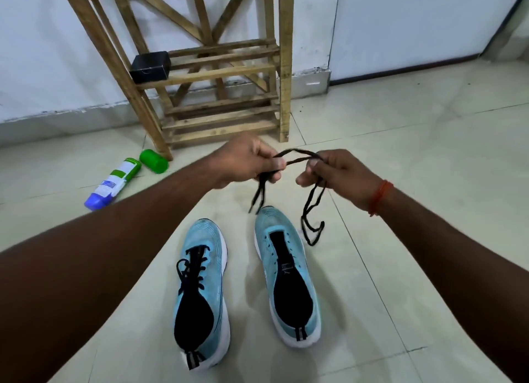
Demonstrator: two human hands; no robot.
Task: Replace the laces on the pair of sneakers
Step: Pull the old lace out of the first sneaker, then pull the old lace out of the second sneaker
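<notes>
Two light blue sneakers with white soles stand side by side on the tiled floor, toes pointing away from me. The left sneaker (204, 282) carries a black lace through its eyelets. The right sneaker (289, 279) has bare eyelets and an exposed black tongue. Above the toes, my left hand (247, 160) and my right hand (336, 172) both pinch a loose black lace (297, 156). A short stretch of it spans between the hands. Its two tips hang below my left hand, and a long loop dangles below my right hand beside the right sneaker.
A wooden slatted rack (223, 102) stands against the white wall ahead, with a small black box (150, 67) on one shelf. A white, blue and green bottle (114, 183) lies on the floor at the left next to a green cap (153, 160).
</notes>
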